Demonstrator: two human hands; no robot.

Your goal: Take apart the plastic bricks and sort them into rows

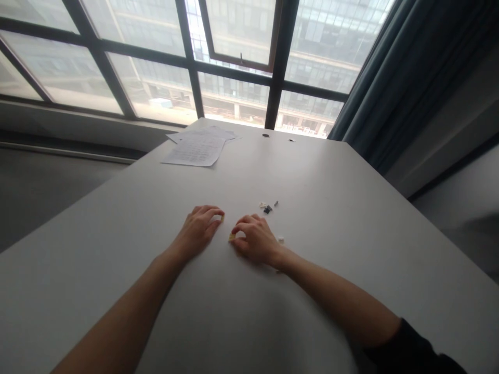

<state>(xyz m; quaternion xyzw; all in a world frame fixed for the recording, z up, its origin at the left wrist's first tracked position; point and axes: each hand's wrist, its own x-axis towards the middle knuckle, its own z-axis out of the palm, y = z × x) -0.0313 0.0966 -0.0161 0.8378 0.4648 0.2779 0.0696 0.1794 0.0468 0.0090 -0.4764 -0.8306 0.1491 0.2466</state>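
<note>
My left hand (199,227) is closed in a pinch between thumb and forefinger on a small yellow piece (222,218), which looks like a toy building brick. Just to its right and nearer to me, my right hand (255,239) pinches another small yellow piece (232,237). A gap separates the two pieces, and both are held close to the white tabletop (187,311). Beyond the right hand lie small dark pieces (267,210), pale pieces (262,205) and a grey piece (276,203). A white piece (281,239) sits beside the right wrist. Fine detail is too small to make out.
Printed papers (197,148) lie loosely stacked at the far left of the table. Two small dark spots, one a round disc (265,135), are near the far edge. A large window (234,93) stands behind the table, and a dark blue curtain (374,98) hangs at the right.
</note>
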